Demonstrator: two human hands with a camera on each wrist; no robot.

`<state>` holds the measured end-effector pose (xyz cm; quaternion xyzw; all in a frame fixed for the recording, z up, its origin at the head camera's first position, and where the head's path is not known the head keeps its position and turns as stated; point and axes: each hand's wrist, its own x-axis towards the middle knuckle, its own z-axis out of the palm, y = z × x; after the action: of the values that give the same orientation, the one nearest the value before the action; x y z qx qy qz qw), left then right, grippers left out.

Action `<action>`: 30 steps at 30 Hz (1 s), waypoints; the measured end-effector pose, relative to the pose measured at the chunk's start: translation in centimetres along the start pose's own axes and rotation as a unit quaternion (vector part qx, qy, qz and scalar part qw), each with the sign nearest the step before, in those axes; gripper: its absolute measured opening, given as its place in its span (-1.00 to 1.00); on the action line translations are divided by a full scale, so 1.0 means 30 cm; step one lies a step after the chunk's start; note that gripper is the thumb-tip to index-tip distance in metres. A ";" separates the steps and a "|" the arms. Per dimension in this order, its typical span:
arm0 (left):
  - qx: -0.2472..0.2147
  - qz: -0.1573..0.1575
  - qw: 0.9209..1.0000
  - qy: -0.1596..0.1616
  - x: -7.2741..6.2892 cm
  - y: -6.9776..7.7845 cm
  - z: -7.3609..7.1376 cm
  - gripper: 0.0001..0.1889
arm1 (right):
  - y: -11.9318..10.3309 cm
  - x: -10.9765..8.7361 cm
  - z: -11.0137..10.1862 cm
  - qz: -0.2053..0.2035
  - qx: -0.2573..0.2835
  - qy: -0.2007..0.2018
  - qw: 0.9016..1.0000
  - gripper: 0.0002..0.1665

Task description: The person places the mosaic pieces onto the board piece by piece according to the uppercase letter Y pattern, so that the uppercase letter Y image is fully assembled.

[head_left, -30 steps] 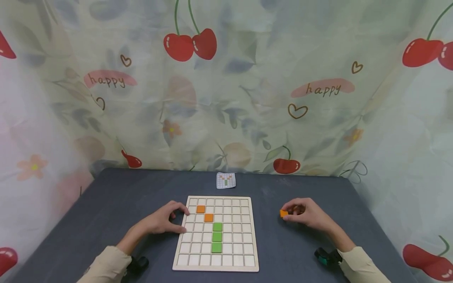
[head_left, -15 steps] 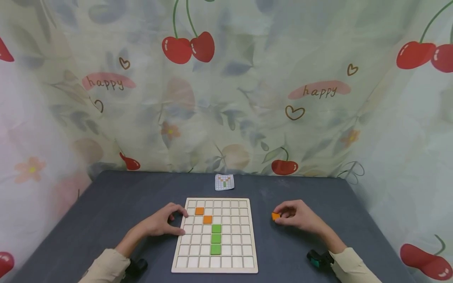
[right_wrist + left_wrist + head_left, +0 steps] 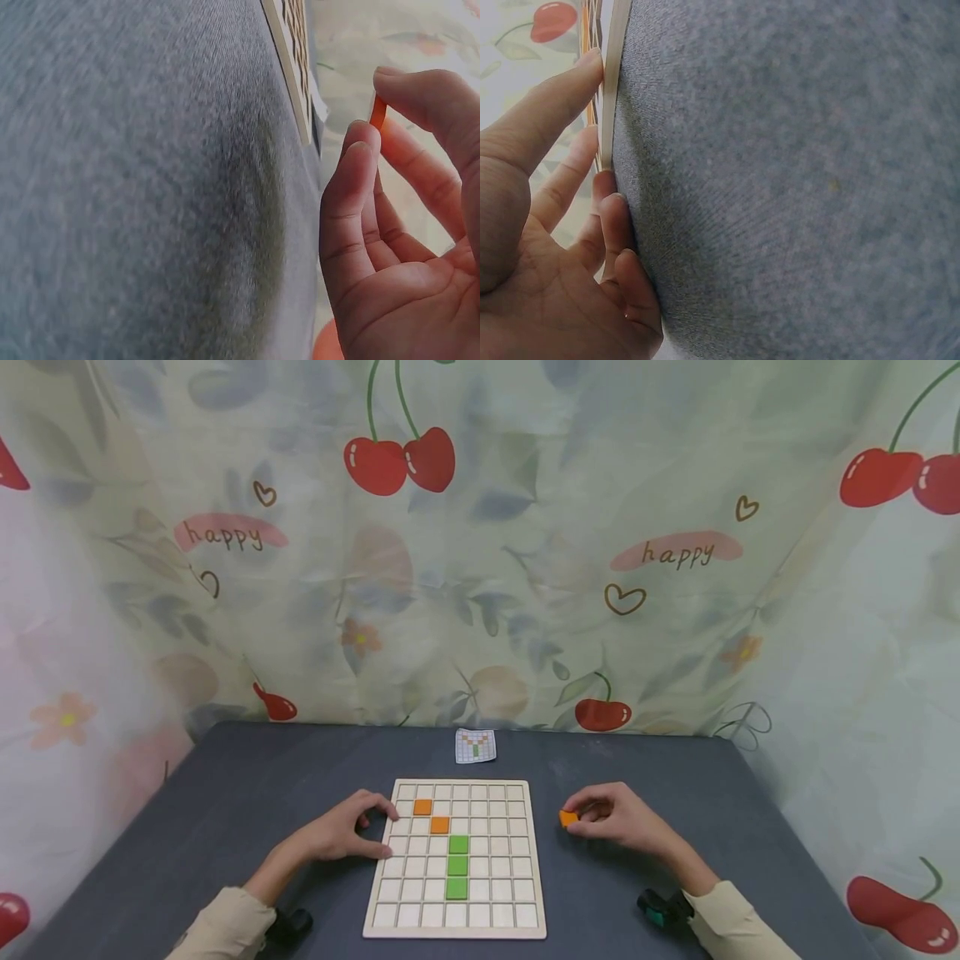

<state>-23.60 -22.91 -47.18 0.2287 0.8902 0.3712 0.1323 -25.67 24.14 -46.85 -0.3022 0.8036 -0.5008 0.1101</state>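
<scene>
A pale wooden grid board [image 3: 457, 933] lies on the dark table, with two orange tiles [image 3: 439, 825] on a diagonal and a column of green tiles [image 3: 457, 866]. At its left edge my left hand [image 3: 341, 828] rests thumb and fingertips on the frame, fingers spread apart. In the left wrist view the thumb [image 3: 562, 101] lies on the board's edge [image 3: 612, 90]. Right of the board, my right hand [image 3: 618, 814] pinches a loose orange tile [image 3: 568, 819] between thumb and fingers. The right wrist view shows this thin tile [image 3: 378, 112] on edge, raised above the table.
A small pattern card [image 3: 476, 747] with a coloured Y shape lies behind the board near the table's back edge. A printed curtain [image 3: 480, 568] hangs behind and at both sides. Dark cloth covers the table [image 3: 247, 785].
My right hand has moved left toward the board, carrying the orange tile. The left hand has stayed at the board's edge. The head view has shifted slightly.
</scene>
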 end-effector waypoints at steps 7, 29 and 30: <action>-0.002 -0.005 1.000 0.001 -0.002 0.004 -0.001 -0.57 | -0.016 0.018 0.021 0.008 0.011 -0.013 1.000 -0.75; -0.004 -0.008 1.000 -0.001 0.003 -0.002 0.000 -0.59 | -0.042 0.109 0.125 -0.011 0.019 -0.031 0.999 -0.72; -0.003 -0.009 1.000 0.000 0.002 -0.002 0.000 -0.58 | -0.041 0.114 0.129 -0.010 0.019 -0.031 0.999 -0.72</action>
<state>-23.67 -22.90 -47.23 0.2200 0.8911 0.3726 0.1367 -26.06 18.86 -47.18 -0.3232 0.7873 -0.5073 0.1354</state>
